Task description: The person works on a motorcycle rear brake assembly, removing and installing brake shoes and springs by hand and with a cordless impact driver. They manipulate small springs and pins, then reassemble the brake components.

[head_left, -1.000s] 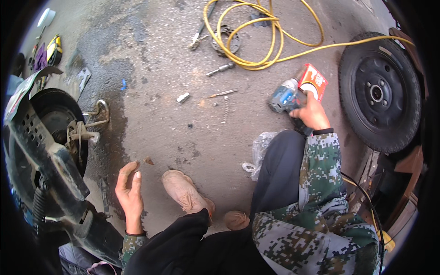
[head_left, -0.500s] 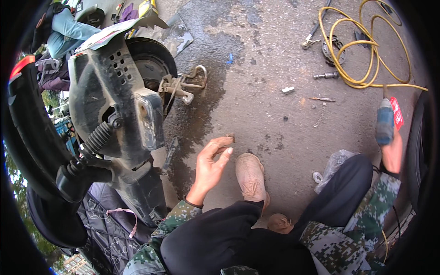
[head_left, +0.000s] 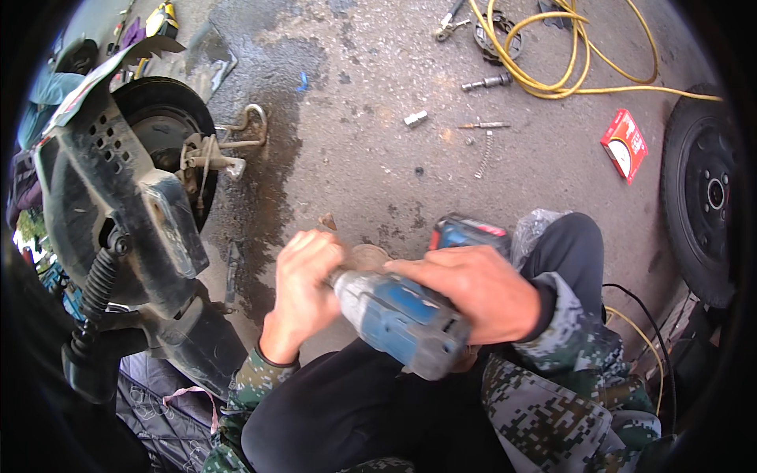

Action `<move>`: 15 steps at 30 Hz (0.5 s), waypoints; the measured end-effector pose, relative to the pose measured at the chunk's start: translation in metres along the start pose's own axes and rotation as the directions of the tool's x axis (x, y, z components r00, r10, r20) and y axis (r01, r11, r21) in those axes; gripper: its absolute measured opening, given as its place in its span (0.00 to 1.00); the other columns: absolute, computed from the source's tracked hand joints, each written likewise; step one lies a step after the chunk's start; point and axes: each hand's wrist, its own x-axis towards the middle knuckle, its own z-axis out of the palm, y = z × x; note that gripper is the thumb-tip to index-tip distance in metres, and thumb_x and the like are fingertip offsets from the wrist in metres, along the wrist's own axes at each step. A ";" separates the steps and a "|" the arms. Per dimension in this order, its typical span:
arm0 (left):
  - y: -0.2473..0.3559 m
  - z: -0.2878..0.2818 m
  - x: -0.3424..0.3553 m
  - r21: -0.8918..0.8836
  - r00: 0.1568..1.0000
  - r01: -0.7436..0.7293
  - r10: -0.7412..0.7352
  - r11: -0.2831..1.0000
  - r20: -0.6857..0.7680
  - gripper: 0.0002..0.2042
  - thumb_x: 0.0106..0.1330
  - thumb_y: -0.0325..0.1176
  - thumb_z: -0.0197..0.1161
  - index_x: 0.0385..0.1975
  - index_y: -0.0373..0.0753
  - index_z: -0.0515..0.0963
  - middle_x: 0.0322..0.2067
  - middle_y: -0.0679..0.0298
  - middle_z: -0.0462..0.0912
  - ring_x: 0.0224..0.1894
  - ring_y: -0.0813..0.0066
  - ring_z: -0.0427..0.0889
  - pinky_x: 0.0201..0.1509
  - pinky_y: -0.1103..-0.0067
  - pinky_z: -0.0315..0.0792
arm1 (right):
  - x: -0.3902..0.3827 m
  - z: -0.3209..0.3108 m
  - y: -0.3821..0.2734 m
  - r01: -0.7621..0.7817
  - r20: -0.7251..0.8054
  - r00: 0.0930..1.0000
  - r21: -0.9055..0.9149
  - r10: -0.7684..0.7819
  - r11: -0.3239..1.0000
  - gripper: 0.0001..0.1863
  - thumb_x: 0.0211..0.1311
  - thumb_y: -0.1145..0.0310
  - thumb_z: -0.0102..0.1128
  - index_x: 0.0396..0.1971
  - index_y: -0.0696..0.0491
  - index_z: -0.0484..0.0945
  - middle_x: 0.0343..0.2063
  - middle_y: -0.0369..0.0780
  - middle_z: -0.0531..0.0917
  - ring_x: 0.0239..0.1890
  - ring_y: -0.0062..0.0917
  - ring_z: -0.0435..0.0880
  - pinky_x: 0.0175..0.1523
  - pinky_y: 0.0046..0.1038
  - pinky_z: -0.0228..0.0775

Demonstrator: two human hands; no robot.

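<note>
In my right hand (head_left: 481, 288) is a blue and grey cordless impact driver (head_left: 398, 319), held across my lap with its nose to the left. Its battery (head_left: 465, 232), dark with a red edge, shows beyond my knuckles. My left hand (head_left: 303, 272) is closed at the driver's front end; the fingers are blurred and hide what sits in the nose. Just past them shows a small brown piece (head_left: 326, 221); whether it is held or on the ground, I cannot tell. A scooter (head_left: 118, 181) lies tipped at my left, with its wheel (head_left: 162, 126) and shock absorber (head_left: 98, 292) exposed.
On the pavement lie a metal socket (head_left: 415, 118), a thin rod (head_left: 484, 124), a spring (head_left: 484, 155) and a dark cylindrical tool (head_left: 486, 82). A yellow hose (head_left: 583, 47) coils far right, near a red box (head_left: 624, 146) and a loose wheel (head_left: 706, 197). Plastic wrap (head_left: 536, 232) lies by my knee.
My right hand has brought the impact driver from the far right to in front of me. My left hand has closed at its front end. The view has turned right.
</note>
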 end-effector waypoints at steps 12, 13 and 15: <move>-0.068 0.030 0.006 0.038 0.917 0.392 -0.387 0.919 -0.099 0.21 0.65 0.36 0.74 0.15 0.35 0.70 0.14 0.59 0.70 0.17 0.65 0.67 0.25 0.67 0.68 | -0.027 0.056 0.038 -0.099 -0.131 0.965 0.624 0.228 0.775 0.21 0.59 0.69 0.75 0.53 0.55 0.83 0.45 0.45 0.89 0.43 0.39 0.90 0.50 0.36 0.81; -0.072 0.029 0.008 -0.006 0.822 0.569 -0.569 0.822 -0.033 0.23 0.66 0.36 0.74 0.16 0.33 0.69 0.13 0.60 0.68 0.17 0.68 0.63 0.25 0.68 0.66 | -0.030 0.057 0.043 -0.084 -0.207 0.955 0.501 0.213 0.861 0.21 0.60 0.69 0.74 0.53 0.55 0.83 0.45 0.45 0.89 0.44 0.40 0.89 0.51 0.36 0.81; -0.075 0.032 0.015 -0.121 0.854 0.521 -0.518 0.845 0.056 0.19 0.67 0.36 0.74 0.24 0.33 0.70 0.18 0.63 0.68 0.24 0.76 0.61 0.28 0.74 0.65 | -0.033 0.057 0.055 -0.063 -0.364 0.921 0.204 0.136 0.977 0.20 0.61 0.70 0.73 0.53 0.56 0.83 0.45 0.45 0.88 0.46 0.41 0.89 0.53 0.36 0.80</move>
